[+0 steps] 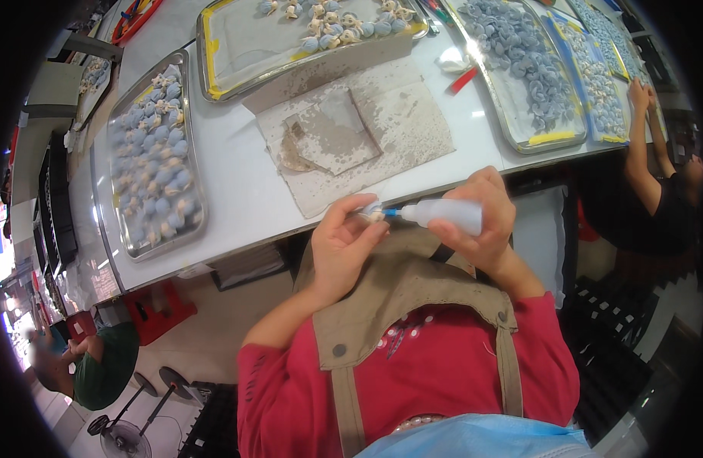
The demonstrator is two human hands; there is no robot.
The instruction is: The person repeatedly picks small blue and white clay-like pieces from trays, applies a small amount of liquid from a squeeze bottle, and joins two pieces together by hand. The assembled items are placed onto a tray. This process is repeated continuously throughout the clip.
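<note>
holding white bottle in right hand, tray of blue-grey pieces

A white worktable is seen across the middle, its edges bowed. Pale floor is exposed below. A red stool and a fan are placed at lower left. Bright light is recorded far left, source unresolved.

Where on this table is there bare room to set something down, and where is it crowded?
The white tabletop is bare between the left tray and the cardboard, with a smaller patch between the cardboard and the tray of blue pieces, below the red item. That tray and the left one are crowded.
</note>
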